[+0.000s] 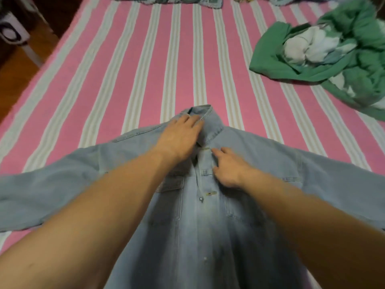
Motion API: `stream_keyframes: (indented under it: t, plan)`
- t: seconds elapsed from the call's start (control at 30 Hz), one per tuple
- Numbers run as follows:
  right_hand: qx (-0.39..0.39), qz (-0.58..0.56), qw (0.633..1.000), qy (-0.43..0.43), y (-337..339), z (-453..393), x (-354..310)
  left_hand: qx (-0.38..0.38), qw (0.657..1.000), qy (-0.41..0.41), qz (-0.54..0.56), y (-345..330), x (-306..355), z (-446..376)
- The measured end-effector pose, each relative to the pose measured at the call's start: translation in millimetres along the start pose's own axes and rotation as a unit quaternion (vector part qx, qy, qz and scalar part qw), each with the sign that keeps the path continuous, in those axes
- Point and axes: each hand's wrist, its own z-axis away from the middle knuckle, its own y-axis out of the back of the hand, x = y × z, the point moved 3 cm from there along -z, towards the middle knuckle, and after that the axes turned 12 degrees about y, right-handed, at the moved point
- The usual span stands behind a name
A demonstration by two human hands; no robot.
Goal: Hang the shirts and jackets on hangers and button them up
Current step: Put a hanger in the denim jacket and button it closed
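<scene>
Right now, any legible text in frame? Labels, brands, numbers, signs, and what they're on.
None readable.
Denim shirt: no tag, label or print shows; the left hand lies over the collar area.
Green garment: white patches, but no letters can be made out.
Patterned fabric at the bed's far edge: print only, blurred.
Striped bedsheet: stripes only.

the light is warm, soft and fairly even, brightest on the pink striped bedspread [170,59] in the upper middle of the frame. a dim patch falls on the denim shirt [208,236] at the lower centre, between the forearms. the upper left corner sinks into dark brown shadow. no harsh glare shows. the whole picture is slightly soft; both forearms smear with blur toward the lower edge. wide-angle distortion fans the stripes outward and bends them at the sides.
</scene>
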Motion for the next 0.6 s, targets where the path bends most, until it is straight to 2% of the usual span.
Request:
stream_keyframes:
  t: [0.07,0.2,0.27,0.3,0.37,0.43,0.47,0.6]
  plan:
    - [-0.044,0.013,0.998,-0.040,-16,-4,11,-0.059,0.993,-0.065,-0.084,-11,-3,-27]
    - [-0.068,0.012,0.996,-0.059,-22,5,27,-0.213,0.962,0.024,-0.169,-20,-53,-46]
    - [-0.060,0.001,0.997,-0.058,-19,5,27,-0.233,0.955,0.024,-0.180,-13,-73,-49]
    - [-0.058,-0.006,0.997,-0.057,-18,4,27,-0.210,0.965,0.033,-0.155,-3,-79,-56]
    - [-0.067,-0.021,0.996,-0.060,-20,3,25,-0.102,0.991,0.090,0.004,23,-87,-75]
    - [-0.075,-0.033,0.994,-0.070,-25,1,26,-0.010,0.975,0.159,0.156,44,-85,-84]
    - [-0.073,-0.039,0.994,-0.073,-25,2,26,-0.017,0.964,0.187,0.191,47,-80,-82]
    - [-0.064,-0.090,0.991,-0.077,-17,15,21,-0.187,0.927,0.201,0.256,10,-49,-6]
